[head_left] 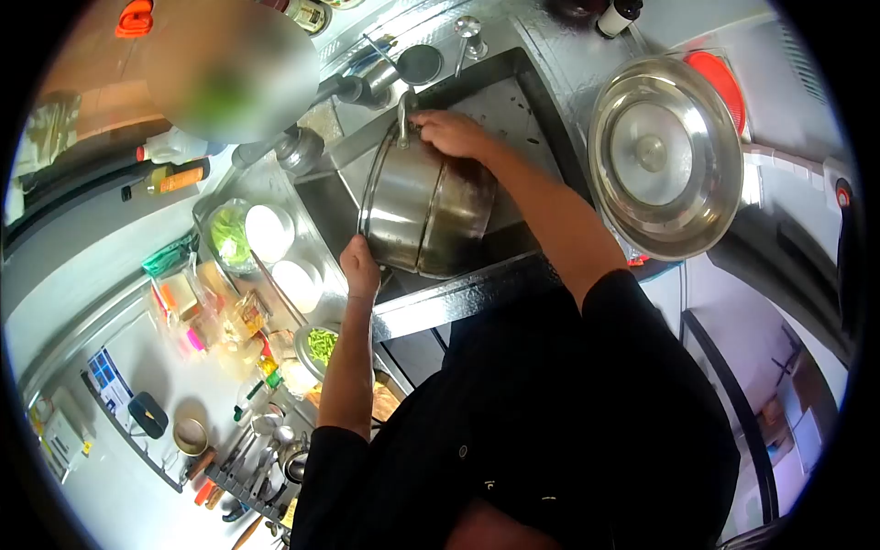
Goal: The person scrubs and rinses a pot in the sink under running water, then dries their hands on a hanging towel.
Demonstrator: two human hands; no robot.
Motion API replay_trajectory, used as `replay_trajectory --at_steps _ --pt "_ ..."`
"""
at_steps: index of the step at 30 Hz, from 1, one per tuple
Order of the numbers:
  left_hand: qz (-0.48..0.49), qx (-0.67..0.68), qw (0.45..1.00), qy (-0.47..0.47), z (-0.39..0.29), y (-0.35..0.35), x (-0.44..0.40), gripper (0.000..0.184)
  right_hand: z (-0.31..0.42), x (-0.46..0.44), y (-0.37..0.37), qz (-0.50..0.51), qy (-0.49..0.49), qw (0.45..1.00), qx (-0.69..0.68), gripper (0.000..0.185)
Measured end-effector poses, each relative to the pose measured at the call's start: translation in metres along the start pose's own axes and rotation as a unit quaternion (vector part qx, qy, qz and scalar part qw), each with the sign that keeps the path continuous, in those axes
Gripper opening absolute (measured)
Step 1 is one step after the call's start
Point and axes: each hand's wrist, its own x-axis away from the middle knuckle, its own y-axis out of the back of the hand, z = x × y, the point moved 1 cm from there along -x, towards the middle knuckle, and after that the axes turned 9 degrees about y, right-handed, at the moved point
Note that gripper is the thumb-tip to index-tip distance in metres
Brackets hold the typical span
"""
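A large stainless steel pot (399,206) lies tilted on its side over the sink (541,101), with dark stains towards its right end. My left hand (359,264) is closed on the pot's near edge; its fingertips are partly hidden. At the pot's far side, my right hand (451,135) grips it beside a metal loop handle (404,119). Small dark bits lie on the sink floor to the right of the pot.
A wide steel basin (610,165) stands right of the sink, beside a red strainer (715,87). White bowls (269,234) and a bag of greens (229,234) are on the left. Chopped green vegetables sit in a metal bowl (304,344) near my left forearm. A tap (467,27) rises behind the sink.
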Motion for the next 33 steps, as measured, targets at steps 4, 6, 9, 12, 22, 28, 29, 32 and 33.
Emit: replay_trajectory --at_steps 4,6,9,12,22,28,29,32,33 --pt "0.004 0.009 1.0 -0.001 0.003 0.001 -0.002 0.048 0.036 0.034 -0.001 -0.01 0.02 0.998 0.054 0.052" --pt "0.009 0.014 1.0 0.001 0.001 0.001 -0.001 0.048 0.018 0.041 -0.016 -0.031 0.048 0.997 0.047 0.053" --pt "0.004 -0.016 0.999 -0.031 -0.003 0.002 0.006 0.048 0.014 0.034 -0.02 -0.089 0.057 0.993 0.054 0.049" --pt "-0.001 0.025 1.0 -0.007 -0.005 -0.001 0.001 0.046 0.042 0.03 -0.007 -0.109 0.017 0.992 0.068 0.034" --pt "0.018 0.061 0.998 -0.01 0.006 -0.007 -0.003 0.044 0.103 0.044 -0.047 -0.19 0.11 0.954 0.204 0.025" --pt "0.02 0.074 0.997 -0.008 0.004 -0.01 -0.003 0.044 0.09 -0.008 -0.053 -0.149 0.075 0.878 0.448 0.014" --pt "0.017 0.046 0.999 -0.009 0.004 -0.011 -0.003 0.045 0.095 -0.011 -0.055 -0.185 0.024 0.877 0.443 0.014" --pt "0.009 0.031 0.999 -0.018 0.006 -0.016 -0.007 0.046 0.116 -0.017 -0.048 -0.18 -0.047 0.878 0.441 0.015" --pt "0.007 0.03 0.999 -0.022 0.007 -0.017 -0.006 0.047 0.122 -0.019 -0.046 -0.139 -0.076 0.888 0.432 0.017"
